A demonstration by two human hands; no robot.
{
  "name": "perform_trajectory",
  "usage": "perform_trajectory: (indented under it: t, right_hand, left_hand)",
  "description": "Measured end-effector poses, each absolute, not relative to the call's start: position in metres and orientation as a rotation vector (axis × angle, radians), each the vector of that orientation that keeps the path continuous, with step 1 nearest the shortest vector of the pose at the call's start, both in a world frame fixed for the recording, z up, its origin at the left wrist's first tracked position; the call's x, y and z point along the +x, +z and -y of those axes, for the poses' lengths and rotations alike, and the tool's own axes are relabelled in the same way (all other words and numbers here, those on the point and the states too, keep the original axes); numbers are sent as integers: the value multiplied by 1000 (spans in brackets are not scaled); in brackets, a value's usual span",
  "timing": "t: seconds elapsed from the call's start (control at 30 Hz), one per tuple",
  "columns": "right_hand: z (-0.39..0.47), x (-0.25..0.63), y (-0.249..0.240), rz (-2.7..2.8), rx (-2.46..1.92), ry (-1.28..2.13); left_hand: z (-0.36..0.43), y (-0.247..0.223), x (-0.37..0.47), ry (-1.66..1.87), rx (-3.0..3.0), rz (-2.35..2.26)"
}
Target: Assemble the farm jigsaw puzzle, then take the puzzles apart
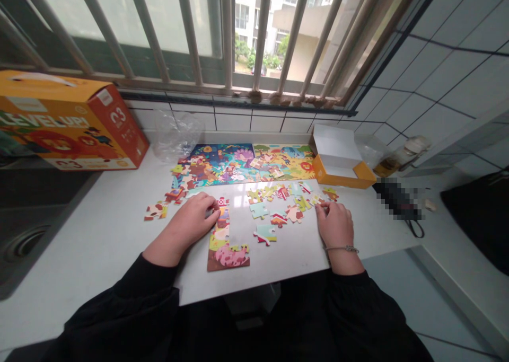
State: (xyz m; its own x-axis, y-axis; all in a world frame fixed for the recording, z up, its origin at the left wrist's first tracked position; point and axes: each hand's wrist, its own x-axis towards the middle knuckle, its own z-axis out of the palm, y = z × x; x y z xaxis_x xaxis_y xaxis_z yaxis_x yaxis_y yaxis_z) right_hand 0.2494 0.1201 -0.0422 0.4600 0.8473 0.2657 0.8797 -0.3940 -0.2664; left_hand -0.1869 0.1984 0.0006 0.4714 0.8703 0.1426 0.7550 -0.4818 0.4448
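My left hand (194, 216) is curled at the left edge of a partly joined jigsaw puzzle (231, 256), its thumb and fingertips pressed to the upper part. The joined part forms an L, with a pink animal at the bottom and a red barn piece at the top. My right hand (336, 224) is closed, its fingertips on a small puzzle piece (317, 199) at the right of the loose pieces. Between my hands lie several loose pieces, among them a pale blue one (259, 210) and a blue and red one (265, 234).
Finished puzzles (284, 160) lie along the wall, with loose pieces on top. An open yellow box (344, 176) stands at their right. A large orange box (71, 123) and crumpled clear plastic (177, 134) are at left, near a sink (29, 240). A blurred dark item (397, 197) lies at right.
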Motion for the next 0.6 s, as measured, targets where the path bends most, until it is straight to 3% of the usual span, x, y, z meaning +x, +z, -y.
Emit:
perform_trajectory:
  t: [0.4, 0.6]
  right_hand:
    - [-120, 245, -39, 1448, -2296, -128]
    - [-164, 219, -8, 1818, -2000, -135]
  left_hand:
    - [-196, 6, -185, 507, 2379, -1381]
    - [-197, 5, -185, 499, 2373, -1389]
